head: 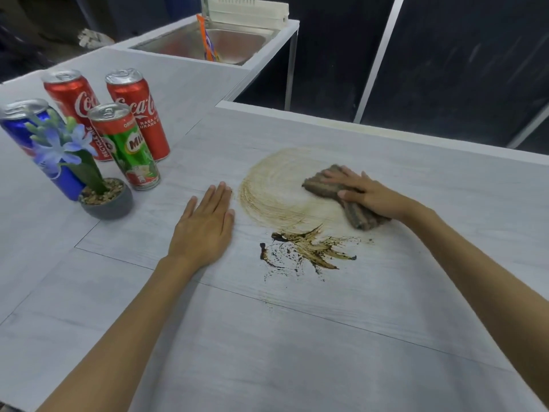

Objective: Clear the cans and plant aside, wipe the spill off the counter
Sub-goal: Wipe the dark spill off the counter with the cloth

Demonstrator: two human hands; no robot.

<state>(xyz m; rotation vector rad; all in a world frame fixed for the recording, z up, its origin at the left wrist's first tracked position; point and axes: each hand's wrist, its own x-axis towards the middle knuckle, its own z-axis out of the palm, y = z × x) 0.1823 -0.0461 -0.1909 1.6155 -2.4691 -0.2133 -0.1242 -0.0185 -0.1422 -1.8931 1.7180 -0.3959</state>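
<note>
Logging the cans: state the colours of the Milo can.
The Milo can is green, with red at top and bottom; head view shows it.

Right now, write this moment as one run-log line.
right hand: presses cloth on smear; left hand: flat on counter; dark spill: unwiped; cans, plant: aside

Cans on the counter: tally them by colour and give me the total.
Red cans: 2
Blue can: 1
Green can: 1
Total: 4
</note>
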